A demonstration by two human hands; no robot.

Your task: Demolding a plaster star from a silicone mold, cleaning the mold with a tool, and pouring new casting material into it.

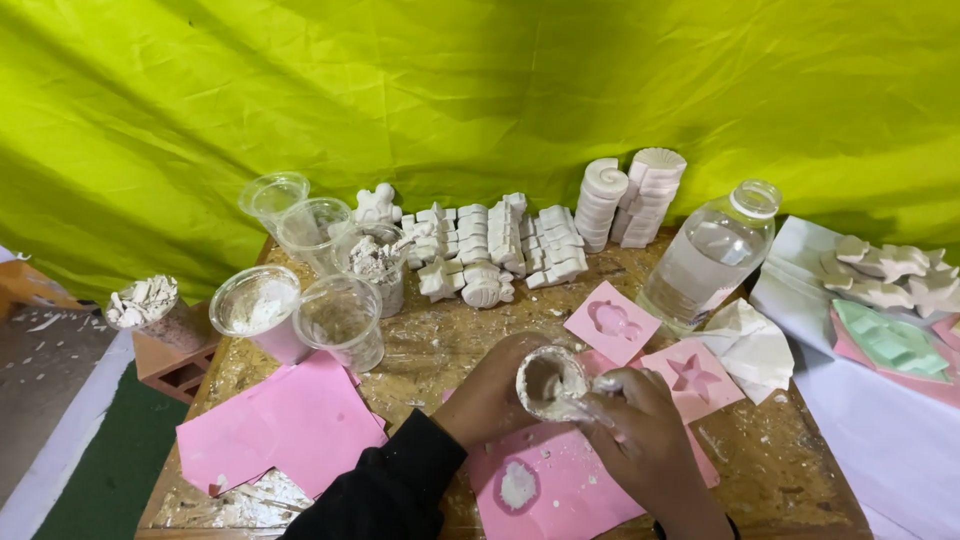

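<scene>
My left hand (490,395) grips a small plaster-caked cup (549,383), tilted toward me over the wooden table (780,470). My right hand (640,430) is at the cup's rim, fingers smeared with white paste and pinched on a small stirring tool (604,384). Below the hands lies a pink silicone mould (540,490) with one cavity filled with white plaster (517,485). Two more pink moulds, one seashell-shaped (612,322) and one star-shaped (692,376), lie just beyond the hands.
Several clear plastic cups (340,318) with powder stand at the left. Rows of white plaster casts (500,245) line the back. An open water bottle (710,258) stands at the right beside crumpled tissue (748,342). A pink sheet (285,425) lies at the front left. More casts (890,270) rest on a white cloth.
</scene>
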